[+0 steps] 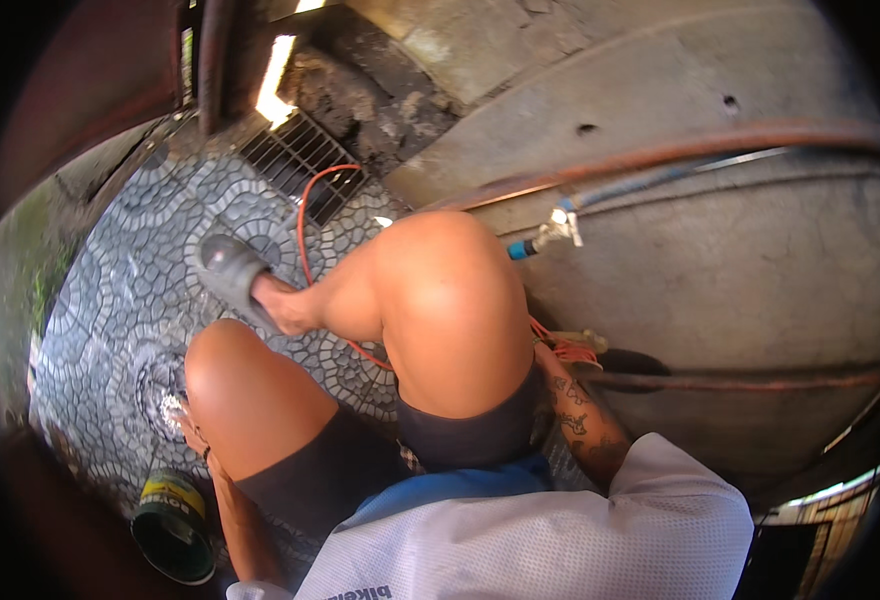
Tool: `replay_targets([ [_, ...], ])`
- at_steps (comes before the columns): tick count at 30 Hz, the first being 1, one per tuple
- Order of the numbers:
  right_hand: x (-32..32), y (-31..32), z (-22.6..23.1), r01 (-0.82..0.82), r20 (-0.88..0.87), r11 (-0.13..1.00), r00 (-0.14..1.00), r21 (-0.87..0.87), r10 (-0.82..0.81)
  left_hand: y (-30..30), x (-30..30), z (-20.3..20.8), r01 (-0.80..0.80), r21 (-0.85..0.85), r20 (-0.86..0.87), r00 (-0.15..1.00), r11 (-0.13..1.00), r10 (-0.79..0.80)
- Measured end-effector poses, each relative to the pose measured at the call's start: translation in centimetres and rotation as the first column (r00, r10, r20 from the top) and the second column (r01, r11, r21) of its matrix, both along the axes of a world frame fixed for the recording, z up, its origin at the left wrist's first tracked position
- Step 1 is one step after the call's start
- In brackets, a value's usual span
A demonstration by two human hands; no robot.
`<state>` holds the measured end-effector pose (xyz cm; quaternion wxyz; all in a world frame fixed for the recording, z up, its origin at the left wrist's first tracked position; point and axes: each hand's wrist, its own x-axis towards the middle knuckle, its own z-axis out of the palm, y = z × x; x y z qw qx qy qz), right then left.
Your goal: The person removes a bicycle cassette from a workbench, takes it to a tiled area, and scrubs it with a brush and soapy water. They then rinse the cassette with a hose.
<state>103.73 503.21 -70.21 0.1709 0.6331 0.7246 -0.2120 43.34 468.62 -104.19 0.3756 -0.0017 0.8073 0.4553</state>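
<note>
My left hand (195,436) reaches down beside my left knee, close to the stone-patterned floor (110,330). Its fingers are small and partly hidden by the knee. Right by them is a bright white patch (171,410), foam or splashing water, on a wet dark spot; whether the hand holds anything I cannot make out. My right forearm (578,415), tattooed, runs down beside my right thigh, and the knee and thigh hide that hand. Near its wrist lie coils of orange hose (572,350). A dark green bucket (172,530) with a yellow band stands near my left forearm.
A metal drain grate (300,160) lies ahead, with the orange hose crossing its edge. On the concrete wall (720,270) at right, a tap (560,228) with a blue fitting joins a blue pipe (650,182). My grey slipper (232,272) rests on the floor.
</note>
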Motion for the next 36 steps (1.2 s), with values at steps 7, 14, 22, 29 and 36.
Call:
replay_targets([
  [7, -5.7, 2.3, 11.6, 0.352, -0.374, 0.313, 0.927, 0.882, 0.011, 2.2, 2.2, 6.8, 0.185, -0.567, -0.470, 0.728, 0.803, -0.499],
  [14, -10.6, 11.3, 14.2, 0.012, 0.027, 0.388, 0.995, 0.922, -0.095, 7.4, 4.3, 16.6, 0.196, -0.653, -0.403, 0.728, 0.731, -0.555],
  [22, -5.2, 12.5, 13.6, 0.314, -0.464, 0.424, 0.827, 0.850, 0.318, 8.5, 3.8, 15.8, 0.061, -0.607, -0.448, 0.797, 0.792, -0.405],
  [29, -10.7, 10.7, 15.4, 0.471, -0.639, 0.594, 0.763, 0.652, 0.096, 6.5, -0.7, 15.5, -0.072, -0.379, -0.499, 0.856, 0.923, -0.138],
  [36, -23.3, 16.0, 8.4, 0.090, -0.563, 0.767, 0.734, 0.635, 0.380, 11.7, -1.1, 26.1, -0.714, 0.372, 0.381, 0.700, 0.593, 0.603],
])
